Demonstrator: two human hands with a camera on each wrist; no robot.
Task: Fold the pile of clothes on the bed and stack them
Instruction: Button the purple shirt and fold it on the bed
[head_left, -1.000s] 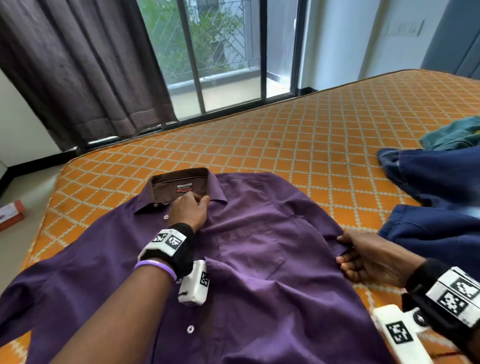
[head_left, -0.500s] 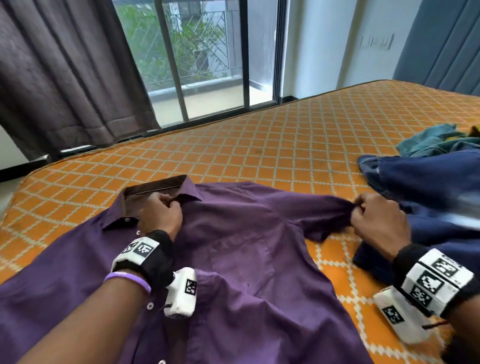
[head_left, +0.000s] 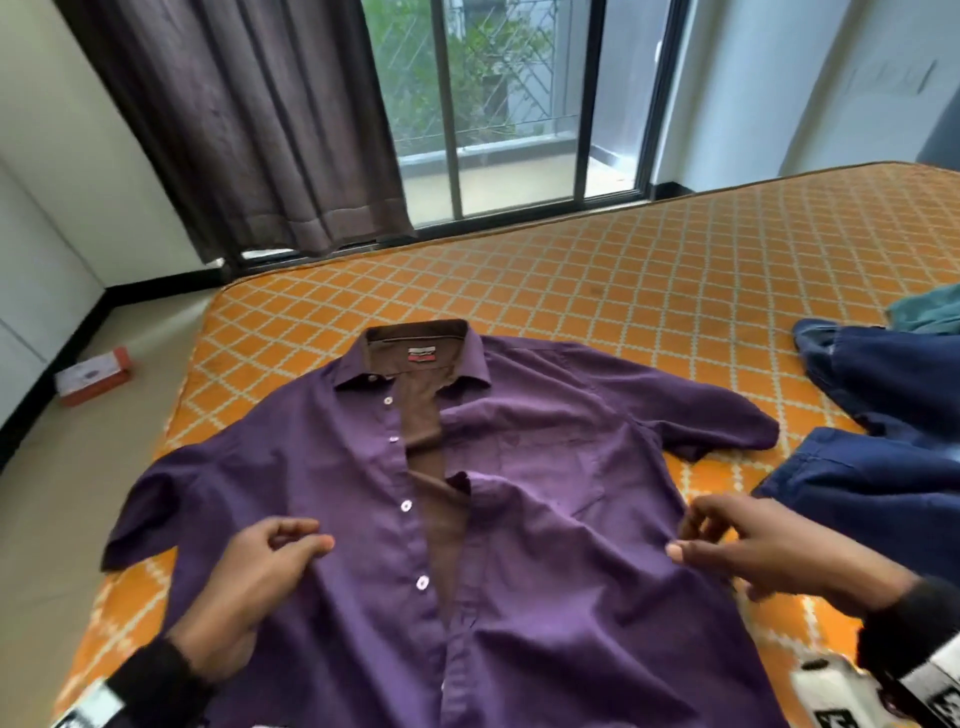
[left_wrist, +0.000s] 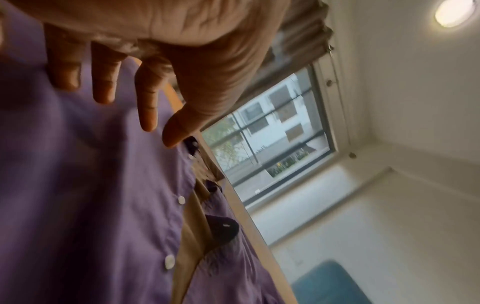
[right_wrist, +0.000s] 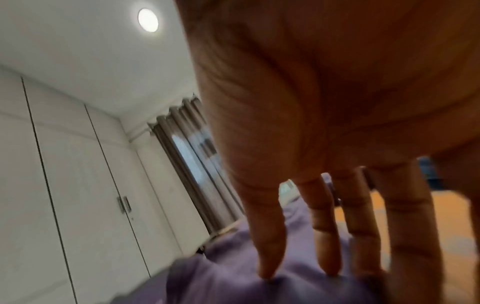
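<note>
A purple short-sleeved shirt (head_left: 545, 467) with a brown collar lining lies face up and spread out on the orange patterned bed (head_left: 571, 291), its button front partly open. My left hand (head_left: 298, 543) hovers over the shirt's left front panel with loosely curled fingers and holds nothing. In the left wrist view the left hand (left_wrist: 130, 115) has its fingers pointing down at the shirt (left_wrist: 91, 185). My right hand (head_left: 685, 540) is at the shirt's right side seam, fingers relaxed. The right wrist view shows its straight fingertips (right_wrist: 267, 271) touching the purple cloth (right_wrist: 233, 288).
Dark blue jeans (head_left: 893, 415) lie crumpled on the bed to the right, with a teal garment (head_left: 930, 312) behind them. An orange and white box (head_left: 93, 376) sits on the floor at the left. A dark curtain (head_left: 249, 130) and window stand beyond the bed.
My left hand left the collar and came down over the left front panel. My right hand let go of the right sleeve, which now lies spread out, and moved to the shirt's side.
</note>
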